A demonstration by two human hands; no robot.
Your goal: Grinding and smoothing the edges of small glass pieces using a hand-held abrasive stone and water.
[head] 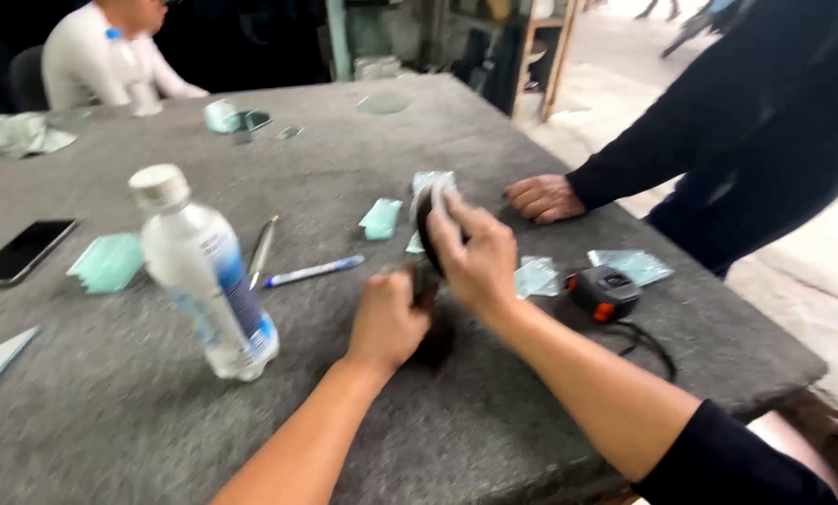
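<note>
My right hand [475, 257] is closed over a round, dark-rimmed disc [426, 223] and holds it on edge above the grey felt table [138, 421]. Just left of it, my left hand [386, 318] is clenched around a small dark tool [425, 283] whose end meets the disc's lower rim. The picture is blurred, so the tool's shape is unclear. Small pale green glass pieces [380, 218] lie right behind the disc.
A plastic water bottle [204, 271] stands left of my hands, with a blue pen [311, 271] and a metal pen [262, 248] beside it. A tape measure [603, 292] lies to the right. Another person's fist [542, 198] rests on the table. A phone [21, 251] lies far left.
</note>
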